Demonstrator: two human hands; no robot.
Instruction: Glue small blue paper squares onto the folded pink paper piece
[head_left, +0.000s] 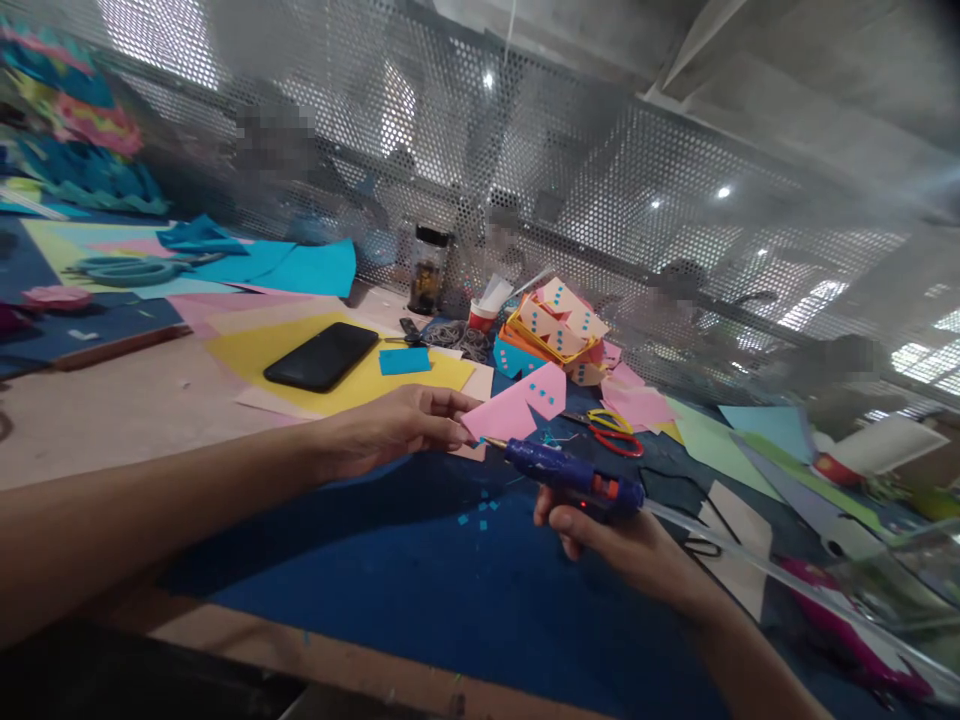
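My left hand [409, 425] pinches the left end of a pink paper cutout [517, 405], which has a notch in its lower edge and small blue squares near its right end. In my right hand [600, 535] is a dark blue hot glue gun [566, 470] with a small red light and a long clear glue stick out of its back. Its nozzle points left and lies close to the cutout's lower edge beside my left fingertips; I cannot tell if they touch. Several small blue paper squares [483, 508] lie on the blue table covering [375, 570] below.
Behind my hands is a pile of folded paper pieces [559, 320]. Scissors with red and yellow handles [613, 432] lie right of the cutout. A black phone [322, 356] rests on yellow paper [420, 395]. A jar [430, 270] stands by the perforated metal screen [525, 150].
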